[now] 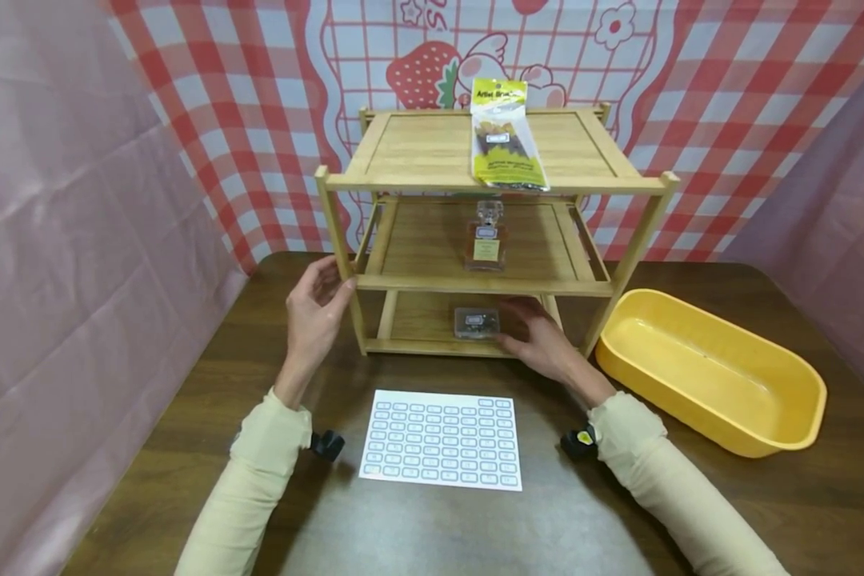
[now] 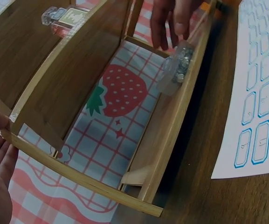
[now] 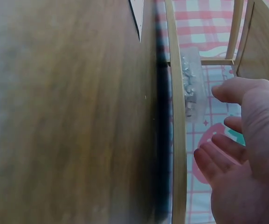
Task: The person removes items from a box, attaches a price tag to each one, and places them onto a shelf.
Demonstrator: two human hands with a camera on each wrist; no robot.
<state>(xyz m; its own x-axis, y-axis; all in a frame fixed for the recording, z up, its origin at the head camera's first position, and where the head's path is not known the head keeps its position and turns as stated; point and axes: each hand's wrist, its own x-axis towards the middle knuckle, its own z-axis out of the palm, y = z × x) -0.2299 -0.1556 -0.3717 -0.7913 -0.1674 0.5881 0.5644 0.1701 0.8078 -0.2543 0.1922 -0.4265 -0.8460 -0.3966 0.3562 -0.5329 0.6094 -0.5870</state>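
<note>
A three-tier wooden rack stands on the table. My left hand grips its front left post at the middle tier, thumb in front. On the bottom tier lies a small clear plastic box with a label on top; small shiny metal pieces show inside it in the right wrist view. My right hand reaches in beside the box's right end, fingers loosely spread. In the right wrist view a gap shows between the thumb and the box.
A labelled perfume bottle is on the middle tier. An artist brush packet lies on the top, overhanging its front edge. A sheet of blue-bordered labels lies before the rack, and a yellow plastic basin sits at the right.
</note>
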